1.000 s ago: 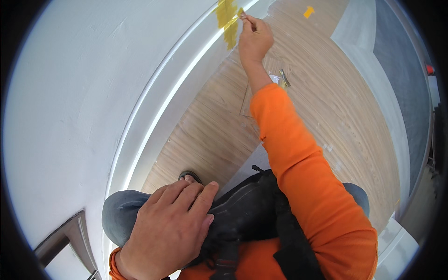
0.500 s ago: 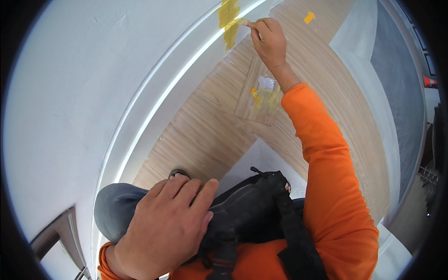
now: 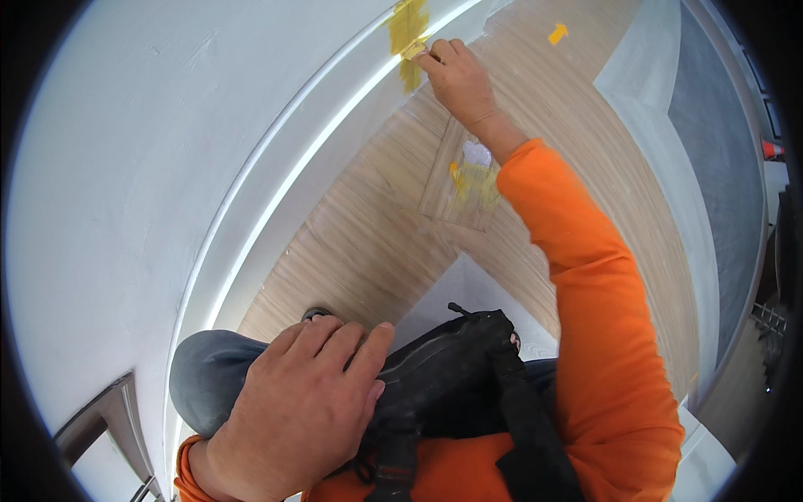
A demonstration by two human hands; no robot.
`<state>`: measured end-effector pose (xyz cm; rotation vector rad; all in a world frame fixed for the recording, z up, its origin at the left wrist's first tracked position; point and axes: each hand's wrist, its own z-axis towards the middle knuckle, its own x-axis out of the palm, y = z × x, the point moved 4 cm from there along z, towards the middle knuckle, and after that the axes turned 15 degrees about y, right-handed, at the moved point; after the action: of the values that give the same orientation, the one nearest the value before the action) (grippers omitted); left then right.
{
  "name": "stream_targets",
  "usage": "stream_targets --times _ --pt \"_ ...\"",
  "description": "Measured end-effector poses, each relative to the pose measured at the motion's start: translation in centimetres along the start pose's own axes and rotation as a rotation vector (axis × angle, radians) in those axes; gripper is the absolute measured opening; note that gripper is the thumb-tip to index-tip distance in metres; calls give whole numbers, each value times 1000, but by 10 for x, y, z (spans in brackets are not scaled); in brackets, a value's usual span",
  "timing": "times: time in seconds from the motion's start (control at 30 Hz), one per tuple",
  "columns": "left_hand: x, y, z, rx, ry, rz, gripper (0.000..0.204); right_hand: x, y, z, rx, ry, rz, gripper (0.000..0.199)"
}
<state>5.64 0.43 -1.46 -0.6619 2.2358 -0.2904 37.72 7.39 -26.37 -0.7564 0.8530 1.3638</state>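
Observation:
My right hand (image 3: pixel 460 79) pinches a small flat yellowish spreader (image 3: pixel 414 50), its kind partly hidden by the fingers. The spreader's tip touches a yellow smeared patch (image 3: pixel 408 23) that runs down the lower wall and over the white baseboard (image 3: pixel 288 155). On the floor below that arm lies a wood-look board (image 3: pixel 439 197) bearing yellow smears (image 3: pixel 475 186) and a whitish-lilac blob (image 3: pixel 477 154). Near my bent left knee (image 3: pixel 205 376), my left hand (image 3: pixel 305 402) is held palm down, fingers extended and holding nothing.
Wood-grain flooring (image 3: pixel 335 259) spreads between the wall and a grey strip (image 3: pixel 644 84) on the right. An orange arrow marker (image 3: pixel 558 33) sits on the floor. A black bag (image 3: pixel 443 368) hangs across my lap. A brown metal frame (image 3: pixel 104 410) stands at lower left, and an orange cone (image 3: pixel 771 150) far right.
My right hand has shifted left and slightly down, bringing the spreader further onto the yellow patch at the baseboard. My left hand stays nearly where it was.

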Motion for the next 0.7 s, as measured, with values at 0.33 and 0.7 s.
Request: stream_targets --times 0.33,0.7 --pt "2 0 -3 -1 -42 32 56 -52 -39 8 33 125 264 9" --pt "3 0 -11 -82 11 -10 59 -39 -37 39 -167 52 184 9"
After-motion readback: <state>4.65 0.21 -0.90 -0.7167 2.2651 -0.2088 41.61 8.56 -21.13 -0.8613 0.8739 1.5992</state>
